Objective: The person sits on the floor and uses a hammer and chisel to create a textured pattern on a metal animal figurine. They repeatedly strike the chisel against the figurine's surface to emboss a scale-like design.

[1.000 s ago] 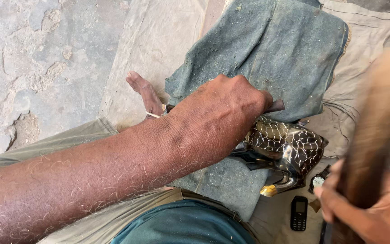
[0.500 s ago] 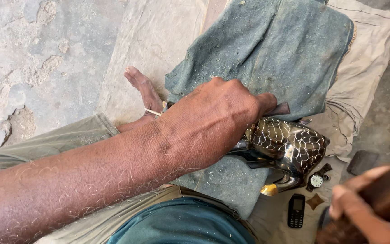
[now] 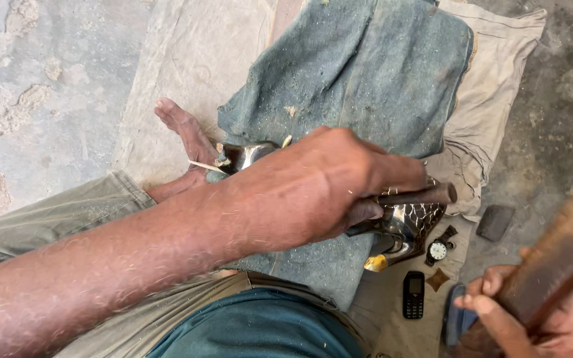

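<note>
Dark carved wood piece point(image 3: 406, 222) with a scale pattern sits right under the left hand point(image 3: 319, 185), which is fisted tight round a metal chisel point(image 3: 419, 195). Right hand point(image 3: 532, 318) is wrapped around a wooden mallet point(image 3: 558, 258), off beside it.

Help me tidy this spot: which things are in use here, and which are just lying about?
In use: chisel in left hand; mallet in right hand; dark carving; blue cloth.
Lying about: phone, watch, dark stone.
</note>
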